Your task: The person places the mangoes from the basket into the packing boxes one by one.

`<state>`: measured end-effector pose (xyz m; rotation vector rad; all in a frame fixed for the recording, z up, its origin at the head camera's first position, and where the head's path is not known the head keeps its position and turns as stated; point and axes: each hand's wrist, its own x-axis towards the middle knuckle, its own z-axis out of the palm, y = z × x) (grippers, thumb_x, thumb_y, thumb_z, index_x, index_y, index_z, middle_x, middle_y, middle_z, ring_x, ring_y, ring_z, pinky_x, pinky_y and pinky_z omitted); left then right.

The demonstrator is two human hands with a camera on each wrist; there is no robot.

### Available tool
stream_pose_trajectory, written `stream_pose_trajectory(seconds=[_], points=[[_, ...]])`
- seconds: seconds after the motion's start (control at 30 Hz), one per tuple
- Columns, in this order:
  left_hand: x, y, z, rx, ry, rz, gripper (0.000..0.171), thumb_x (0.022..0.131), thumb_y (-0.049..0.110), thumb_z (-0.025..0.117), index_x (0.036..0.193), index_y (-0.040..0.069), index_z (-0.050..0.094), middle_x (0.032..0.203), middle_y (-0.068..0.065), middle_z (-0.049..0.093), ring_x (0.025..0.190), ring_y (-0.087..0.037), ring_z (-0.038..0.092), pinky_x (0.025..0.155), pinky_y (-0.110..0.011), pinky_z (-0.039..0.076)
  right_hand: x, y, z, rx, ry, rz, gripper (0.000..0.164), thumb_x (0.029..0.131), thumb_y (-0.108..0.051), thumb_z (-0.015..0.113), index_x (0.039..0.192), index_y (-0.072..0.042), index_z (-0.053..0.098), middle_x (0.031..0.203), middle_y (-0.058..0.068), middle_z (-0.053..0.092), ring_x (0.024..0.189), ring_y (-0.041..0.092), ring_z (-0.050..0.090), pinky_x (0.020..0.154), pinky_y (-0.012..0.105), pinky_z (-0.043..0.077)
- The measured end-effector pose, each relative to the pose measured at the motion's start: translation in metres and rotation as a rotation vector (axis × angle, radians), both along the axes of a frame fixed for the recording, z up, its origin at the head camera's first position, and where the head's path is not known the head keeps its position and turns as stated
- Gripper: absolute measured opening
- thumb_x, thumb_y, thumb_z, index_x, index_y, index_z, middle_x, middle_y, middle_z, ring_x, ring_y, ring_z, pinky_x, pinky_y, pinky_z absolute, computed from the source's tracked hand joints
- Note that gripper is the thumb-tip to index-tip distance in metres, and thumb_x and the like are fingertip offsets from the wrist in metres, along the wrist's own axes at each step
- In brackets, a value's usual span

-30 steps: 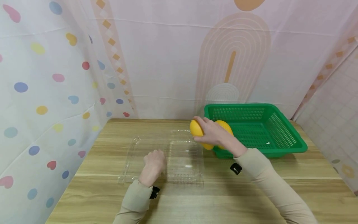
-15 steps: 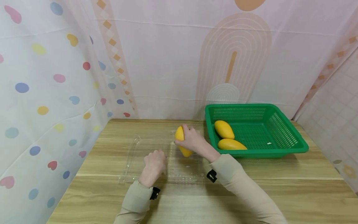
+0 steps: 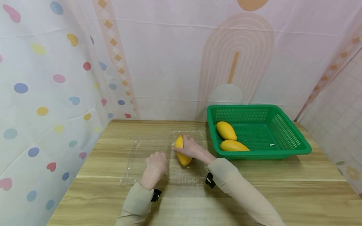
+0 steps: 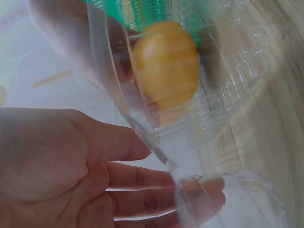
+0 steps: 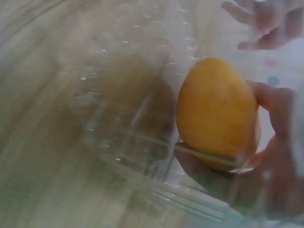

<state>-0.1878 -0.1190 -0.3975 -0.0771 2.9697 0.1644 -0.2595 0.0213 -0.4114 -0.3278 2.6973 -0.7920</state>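
Note:
A clear plastic clamshell container (image 3: 186,175) lies opened out on the table. My left hand (image 3: 156,163) is at its middle fold; in the left wrist view the thumb and fingers (image 4: 137,175) pinch the plastic edge there. My right hand (image 3: 190,148) grips a yellow mango (image 3: 183,159) inside the container's right half. The right wrist view shows the mango (image 5: 216,111) through the clear wall, with fingers on both sides. Whether it touches the bottom I cannot tell. Two more mangoes, one at the back (image 3: 226,130) and one in front (image 3: 234,146), lie in the green basket (image 3: 294,150).
The basket stands to the right of the container, close to my right forearm. A small white scrap (image 3: 272,144) lies on its floor. Wood-grain table (image 3: 118,207) surrounds everything, with patterned curtains (image 3: 169,62) behind and at both sides.
My right hand has carried the mango from the basket's left edge leftward and down into the container's right half. The left hand has stayed in place.

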Motion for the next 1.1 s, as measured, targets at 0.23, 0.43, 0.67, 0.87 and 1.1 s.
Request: stream_pose_trajectory(seconds=[0.23,0.43,0.67,0.87,1.1], points=[[0.000,0.000,0.000,-0.002,0.005,-0.002,0.025,0.094,0.014,0.050,0.106,-0.005,0.062,0.092,-0.020,0.067,0.083,-0.036,0.066,0.070,-0.046,0.056,-0.004,0.000,-0.002,-0.046,0.057,0.010,0.069,0.097,-0.041,0.051,0.148,-0.003,0.024,0.128,0.027,0.055,0.098,0.028,0.061,0.078,0.038,0.054],[0.000,0.000,0.000,0.006,-0.004,0.006,0.025,0.093,0.012,0.049,0.107,-0.005,0.061,0.095,-0.021,0.067,0.086,-0.036,0.066,0.072,-0.046,0.056,-0.005,0.000,0.000,-0.053,0.082,0.039,0.059,0.100,-0.032,0.046,0.147,-0.002,0.027,0.132,0.024,0.054,0.102,0.025,0.060,0.085,0.038,0.053],[0.000,0.000,-0.003,0.004,-0.007,-0.003,0.027,0.093,0.013,0.050,0.110,-0.005,0.060,0.094,-0.021,0.067,0.085,-0.036,0.066,0.072,-0.046,0.056,0.000,0.004,0.011,0.008,0.165,0.101,0.053,0.100,-0.027,0.047,0.144,-0.002,0.034,0.136,0.024,0.049,0.114,0.030,0.057,0.092,0.040,0.052],[0.000,0.000,-0.003,0.008,0.011,0.001,0.025,0.092,0.013,0.052,0.107,-0.005,0.060,0.096,-0.021,0.067,0.087,-0.037,0.066,0.073,-0.047,0.056,0.006,0.014,0.040,0.138,0.371,0.245,0.039,0.097,-0.023,0.054,0.130,-0.002,0.052,0.125,0.018,0.058,0.102,0.028,0.063,0.085,0.038,0.055],[0.000,0.001,-0.001,0.004,0.002,0.006,0.026,0.094,0.014,0.049,0.109,-0.005,0.059,0.098,-0.021,0.067,0.088,-0.038,0.066,0.073,-0.047,0.056,0.001,0.045,0.073,0.159,0.476,0.407,0.020,0.094,-0.018,0.057,0.108,-0.006,0.066,0.101,0.007,0.065,0.083,0.015,0.064,0.070,0.025,0.055]])
